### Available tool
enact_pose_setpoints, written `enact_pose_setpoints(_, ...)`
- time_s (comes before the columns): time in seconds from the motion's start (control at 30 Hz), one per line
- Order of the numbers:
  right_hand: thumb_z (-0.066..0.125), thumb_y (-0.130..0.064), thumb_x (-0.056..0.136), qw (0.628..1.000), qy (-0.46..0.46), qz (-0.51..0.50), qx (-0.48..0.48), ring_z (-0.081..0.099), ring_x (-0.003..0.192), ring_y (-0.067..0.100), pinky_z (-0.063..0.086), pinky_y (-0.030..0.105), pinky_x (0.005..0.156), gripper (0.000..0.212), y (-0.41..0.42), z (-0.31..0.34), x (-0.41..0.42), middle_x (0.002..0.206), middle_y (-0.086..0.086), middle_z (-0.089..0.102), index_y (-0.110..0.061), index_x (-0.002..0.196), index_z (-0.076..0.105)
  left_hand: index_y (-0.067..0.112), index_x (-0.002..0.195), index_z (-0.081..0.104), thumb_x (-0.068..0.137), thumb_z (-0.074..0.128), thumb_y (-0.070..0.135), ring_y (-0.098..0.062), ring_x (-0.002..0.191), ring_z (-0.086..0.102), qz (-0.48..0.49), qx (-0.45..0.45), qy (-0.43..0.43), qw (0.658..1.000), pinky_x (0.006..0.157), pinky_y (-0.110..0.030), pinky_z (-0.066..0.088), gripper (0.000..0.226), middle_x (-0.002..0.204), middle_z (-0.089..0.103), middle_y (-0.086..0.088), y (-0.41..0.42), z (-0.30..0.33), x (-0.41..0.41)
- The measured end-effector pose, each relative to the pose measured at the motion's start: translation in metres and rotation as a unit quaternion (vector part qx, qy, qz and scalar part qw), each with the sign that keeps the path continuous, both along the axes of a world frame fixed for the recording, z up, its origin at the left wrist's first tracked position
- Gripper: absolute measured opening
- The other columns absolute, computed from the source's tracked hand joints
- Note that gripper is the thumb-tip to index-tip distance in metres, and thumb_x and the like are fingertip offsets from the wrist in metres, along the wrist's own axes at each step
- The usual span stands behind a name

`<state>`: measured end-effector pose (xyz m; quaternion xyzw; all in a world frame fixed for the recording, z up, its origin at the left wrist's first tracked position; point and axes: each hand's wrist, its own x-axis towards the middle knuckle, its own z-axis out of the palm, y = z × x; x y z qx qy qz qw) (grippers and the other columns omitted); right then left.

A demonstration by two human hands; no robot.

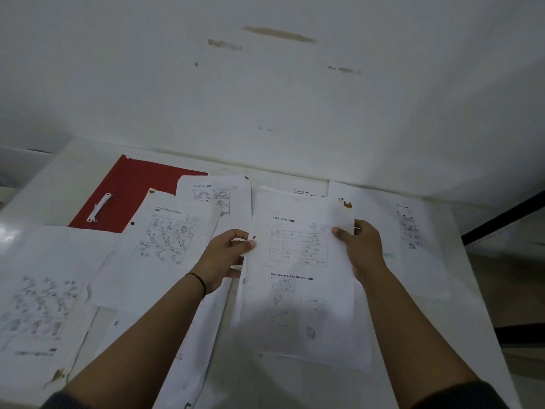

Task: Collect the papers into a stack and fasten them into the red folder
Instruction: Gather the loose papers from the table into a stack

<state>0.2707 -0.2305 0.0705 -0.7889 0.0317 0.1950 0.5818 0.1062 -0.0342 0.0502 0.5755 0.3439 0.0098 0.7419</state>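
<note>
- two hands in view: left hand (227, 255) pinching the left edge of a printed sheet (300, 276), right hand (361, 249) gripping its right edge, thumb on top
- one held sheet, lifted a little over the others, table grid and small drawings printed on it, brown stain at its top right corner
- about six other papers spread loose on the white surface (35, 202), overlapping in places, exact count hard to tell
- one comic-panel sheet (168, 240) just left of the left hand, its top corner overlapping the folder
- one more sheet (215, 193) behind it, partly covered
- one blurred sheet (38, 311) at the near left edge
- one sheet (410, 231) at the far right, partly under the held one
- one red folder (132, 190) lying open and flat at the far left of the surface, near the wall
- inside the folder: one white fastener strip (98, 208), no papers fastened in it
- one dark band (198, 280) on the left wrist
</note>
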Motion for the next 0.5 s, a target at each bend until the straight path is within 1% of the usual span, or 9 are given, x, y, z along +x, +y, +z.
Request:
enact_pose_setpoints(0.07,0.069,-0.010,0.084,1.000,0.005,0.007,-0.001,0.065,0.096,0.029,0.054,0.044,0.089,0.022,0.001,0.001,-0.002,0.103,0.011,0.068,-0.006,0.105,0.063,0.014,0.087,0.059,0.089,0.060,0.023,-0.029,0.078,0.069,0.006,0.023,0.010,1.000,0.059,-0.034,0.056,0.009,0.098,0.069,-0.014,0.001,-0.003,0.001)
enact_pose_setpoints(0.13,0.066,-0.012,0.086,1.000,0.012,0.013,0.007,0.066,0.094,0.029,0.054,0.044,0.088,0.017,0.001,0.002,-0.003,0.101,0.010,0.068,-0.007,0.102,0.064,0.013,0.086,0.059,0.090,0.059,0.025,-0.031,0.077,0.069,0.008,0.030,0.013,0.999,0.064,-0.038,0.058,0.012,0.100,0.069,-0.016,0.002,-0.004,0.001)
enact_pose_setpoints(0.2,0.063,-0.013,0.089,0.999,0.015,0.027,0.015,0.065,0.094,0.026,0.054,0.044,0.088,0.019,0.001,0.004,-0.003,0.101,0.007,0.068,-0.008,0.108,0.063,0.011,0.088,0.057,0.091,0.057,0.024,-0.032,0.076,0.069,0.009,0.023,0.012,1.000,0.066,-0.039,0.058,0.013,0.099,0.068,-0.016,0.005,-0.005,0.001)
enact_pose_setpoints(0.3,0.056,-0.014,0.094,0.995,0.035,0.085,0.026,0.064,0.096,0.023,0.054,0.046,0.085,0.023,0.001,0.006,-0.004,0.106,0.004,0.066,-0.015,0.117,0.056,0.010,0.089,0.054,0.093,0.054,0.021,-0.032,0.074,0.068,0.012,0.011,0.006,1.000,0.059,-0.034,0.057,0.011,0.096,0.064,-0.014,0.010,-0.005,0.000)
enact_pose_setpoints(0.33,0.055,-0.014,0.094,0.993,0.048,0.104,0.027,0.064,0.097,0.023,0.054,0.046,0.083,0.025,0.001,0.007,-0.004,0.108,0.004,0.065,-0.017,0.119,0.054,0.010,0.089,0.053,0.094,0.053,0.020,-0.032,0.074,0.067,0.012,0.006,0.003,1.000,0.059,-0.034,0.057,0.011,0.095,0.064,-0.013,0.011,-0.005,0.000)
enact_pose_setpoints(0.4,0.055,-0.009,0.093,0.991,0.054,0.125,0.017,0.063,0.101,0.026,0.053,0.048,0.086,0.030,0.002,0.006,-0.003,0.113,0.006,0.064,-0.020,0.121,0.051,0.010,0.090,0.054,0.094,0.052,0.021,-0.032,0.077,0.068,0.012,0.004,0.002,1.000,0.063,-0.036,0.057,0.012,0.096,0.065,-0.013,0.013,-0.005,-0.001)
enact_pose_setpoints(0.47,0.057,-0.005,0.091,0.992,0.034,0.125,0.010,0.061,0.105,0.028,0.051,0.048,0.091,0.034,0.002,0.005,-0.002,0.116,0.007,0.062,-0.023,0.119,0.051,0.011,0.093,0.055,0.094,0.051,0.022,-0.029,0.078,0.068,0.014,0.007,0.003,1.000,0.063,-0.036,0.057,0.012,0.096,0.066,-0.012,0.015,-0.005,-0.002)
enact_pose_setpoints(0.5,0.057,-0.004,0.091,0.993,0.025,0.118,0.013,0.061,0.105,0.028,0.051,0.046,0.091,0.034,0.003,0.005,-0.002,0.117,0.008,0.063,-0.022,0.119,0.053,0.012,0.093,0.056,0.094,0.052,0.022,-0.027,0.076,0.068,0.016,0.005,0.002,1.000,0.064,-0.036,0.057,0.012,0.095,0.067,-0.011,0.016,-0.004,-0.002)
